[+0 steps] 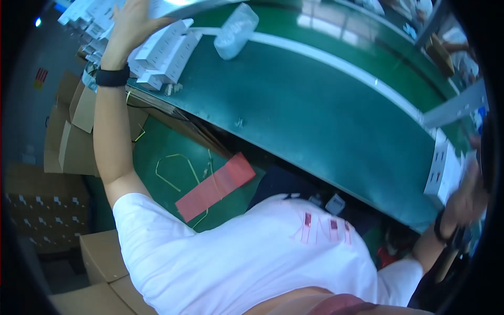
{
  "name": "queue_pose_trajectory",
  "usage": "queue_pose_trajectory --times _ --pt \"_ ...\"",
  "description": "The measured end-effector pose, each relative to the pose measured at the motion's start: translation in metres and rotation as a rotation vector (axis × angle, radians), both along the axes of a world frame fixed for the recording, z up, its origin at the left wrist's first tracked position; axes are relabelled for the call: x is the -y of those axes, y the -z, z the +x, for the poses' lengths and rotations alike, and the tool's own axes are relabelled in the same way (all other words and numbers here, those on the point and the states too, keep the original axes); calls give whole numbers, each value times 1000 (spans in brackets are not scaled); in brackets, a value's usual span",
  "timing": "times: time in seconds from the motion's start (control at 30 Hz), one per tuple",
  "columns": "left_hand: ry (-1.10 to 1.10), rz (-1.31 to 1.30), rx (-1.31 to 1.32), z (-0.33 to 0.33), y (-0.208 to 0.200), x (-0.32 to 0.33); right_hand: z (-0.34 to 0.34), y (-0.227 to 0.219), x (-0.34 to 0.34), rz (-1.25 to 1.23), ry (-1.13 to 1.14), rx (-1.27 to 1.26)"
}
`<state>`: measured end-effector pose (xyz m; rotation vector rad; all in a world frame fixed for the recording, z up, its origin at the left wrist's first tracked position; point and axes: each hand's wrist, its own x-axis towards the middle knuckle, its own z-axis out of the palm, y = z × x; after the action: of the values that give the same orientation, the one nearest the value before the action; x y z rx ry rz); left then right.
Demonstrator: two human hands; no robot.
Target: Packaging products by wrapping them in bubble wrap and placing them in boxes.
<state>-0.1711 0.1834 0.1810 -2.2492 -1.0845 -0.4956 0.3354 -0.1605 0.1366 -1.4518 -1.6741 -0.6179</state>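
Green conveyor counter (315, 105) curves across in front of me, with a white stripe along its far side. My left hand (131, 26) is stretched far out, fingers spread wide and flat, on a stack of small white cartons (163, 52) at the counter's left end; it presses them and does not grip. My right hand (467, 197) is blurred at the right rim, beside a bundle of the same white cartons (443, 168) near the counter's front edge, and I cannot tell if it is closed on them.

I judge these cartons light and stiff but easy to dent, and smooth, so better held by the long sides. A clear plastic bag (236, 29) lies just past the left stack. Between both stacks the belt is bare. Below the near edge are brown cardboard boxes (68, 131) and a red strip (215, 186).
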Motion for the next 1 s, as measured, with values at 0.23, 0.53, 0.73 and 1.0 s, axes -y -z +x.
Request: queue_pose_trajectory --times 0.23,0.53,0.73,1.0 --pt "380 -1 -530 159 45 72 -77 102 -155 -420 -465 -384" --pt "279 -300 -233 88 104 67 -127 160 -199 -487 -464 -338" --pt "10 -940 -6 85 125 62 -104 196 -244 -552 -425 -335" --pt "-307 -896 59 93 152 -114 -35 150 -227 -1020 -33 -243"
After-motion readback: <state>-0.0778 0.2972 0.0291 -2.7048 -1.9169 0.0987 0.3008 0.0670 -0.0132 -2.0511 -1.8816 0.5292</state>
